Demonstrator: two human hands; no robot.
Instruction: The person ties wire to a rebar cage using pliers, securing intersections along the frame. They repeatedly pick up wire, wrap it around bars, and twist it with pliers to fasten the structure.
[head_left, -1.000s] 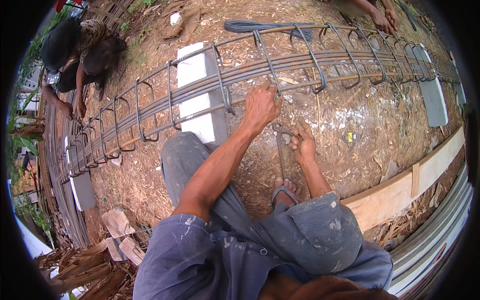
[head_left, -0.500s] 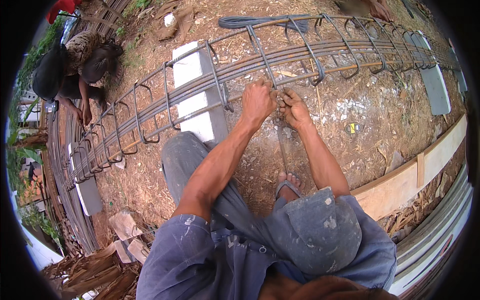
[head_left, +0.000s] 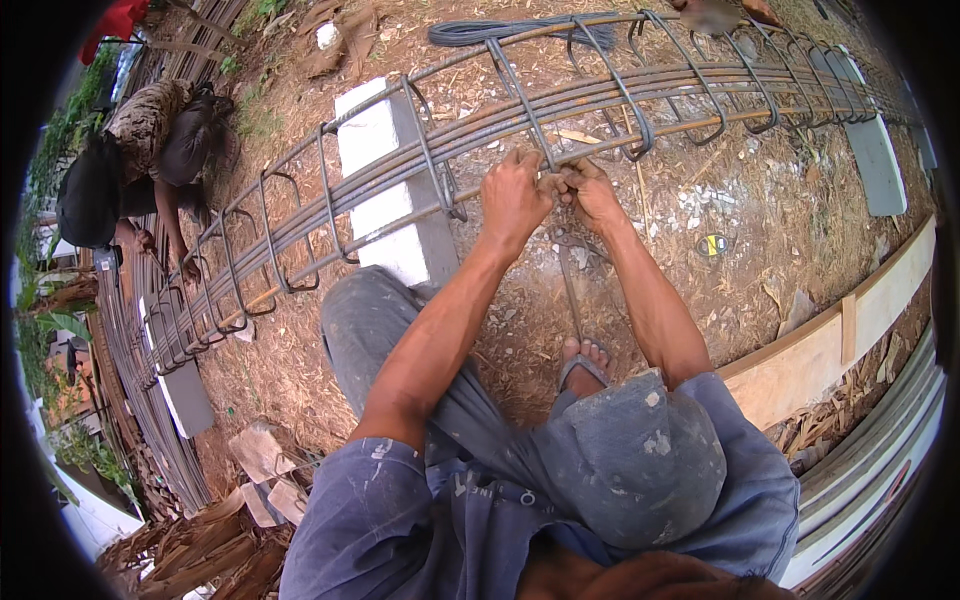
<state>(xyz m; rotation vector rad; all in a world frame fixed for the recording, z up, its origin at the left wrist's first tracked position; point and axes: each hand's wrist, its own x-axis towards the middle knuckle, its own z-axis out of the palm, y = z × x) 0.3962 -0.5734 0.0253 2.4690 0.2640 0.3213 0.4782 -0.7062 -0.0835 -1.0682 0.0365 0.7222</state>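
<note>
A long rebar cage (head_left: 470, 145) of rusty bars and square stirrups runs across the view. My left hand (head_left: 515, 203) is closed against its near lower bar, next to a stirrup (head_left: 520, 95). Close beside it, my right hand (head_left: 597, 200) pinches with fingertips nearly meeting the left ones just under the bar. Whatever lies between the fingers is too small and covered to make out. On the ground below the hands lies a pair of long-handled pincers (head_left: 569, 280), its handles pointing toward my sandalled foot (head_left: 584, 365).
White blocks (head_left: 400, 225) prop up the cage. A wire coil (head_left: 480, 36) lies beyond it, and a round yellow-black object (head_left: 711, 245) on the ground at right. A co-worker (head_left: 150, 150) crouches at far left; another person's hand (head_left: 762, 10) shows at top. A plank (head_left: 800, 365) lies right.
My right hand has risen slightly, closer to the bar and my left hand, which stays near the stirrup. The co-worker's hands at left have moved apart, one reaching toward the cage.
</note>
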